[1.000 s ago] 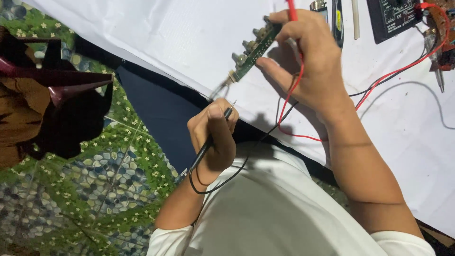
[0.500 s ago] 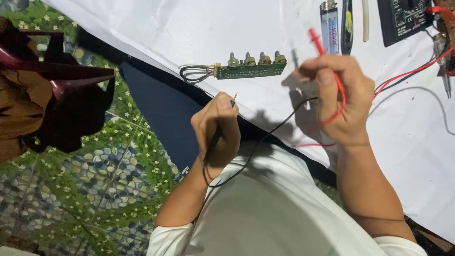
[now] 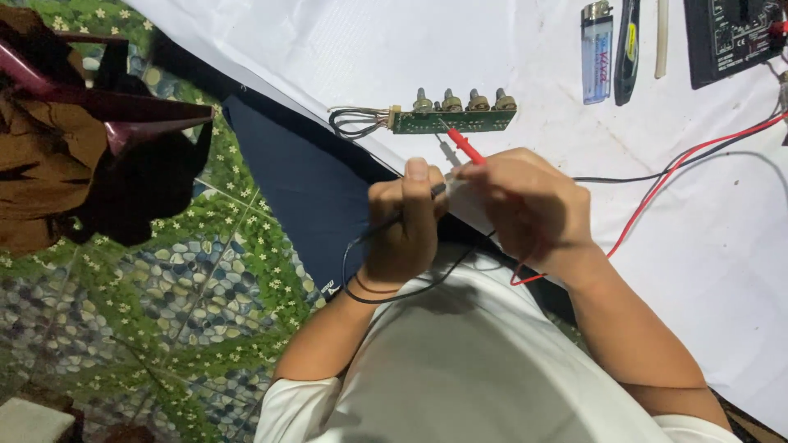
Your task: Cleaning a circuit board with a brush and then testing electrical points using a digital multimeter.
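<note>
The white worktop [image 3: 509, 49] now holds the green board [image 3: 453, 121] (it has four knobs), lying flat a little above the hands. A second ago the right hand held it up. Now the right hand [image 3: 525, 209] pinches the red probe [image 3: 465, 146], tip almost on the board, so testing looks close. The left hand [image 3: 404, 226] grips the black probe [image 3: 410, 211]. Its tip hides between the hands. The black meter [image 3: 730, 37] is cut off.

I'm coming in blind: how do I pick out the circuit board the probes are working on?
Find the white sheet across the upper right. Just beyond the right hand with the red probe lies the narrow green circuit board. It alone carries four metal knobs in a row and a black wire loop.
</note>
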